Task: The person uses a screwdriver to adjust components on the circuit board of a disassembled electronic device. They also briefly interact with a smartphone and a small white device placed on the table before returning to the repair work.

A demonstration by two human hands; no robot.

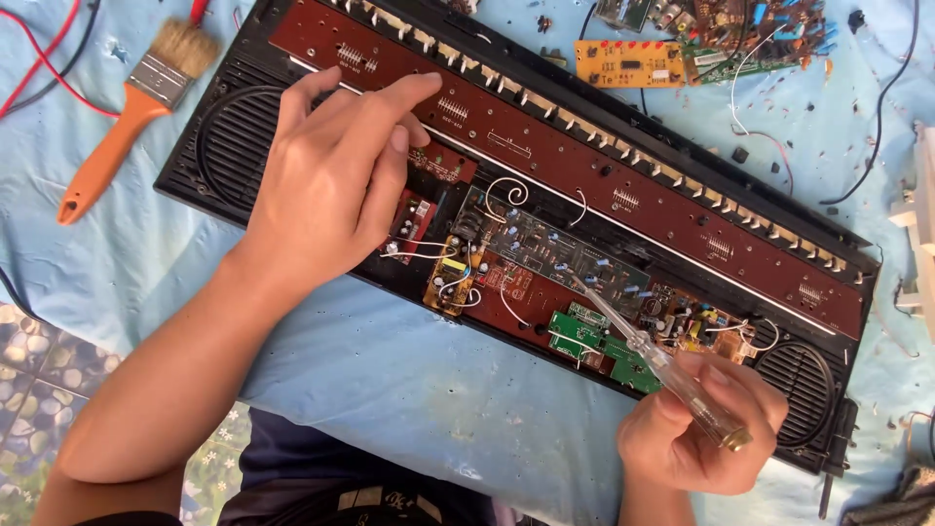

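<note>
The opened keyboard case (243, 146) is lying on the blue cloth (390, 380), boards facing up to me. My left hand (331, 185) is pressing it steady, fingers released and spread. My right hand (696, 424) is grasping the clear screwdriver (662, 365), its tip touching the circuit board (545, 248).
</note>
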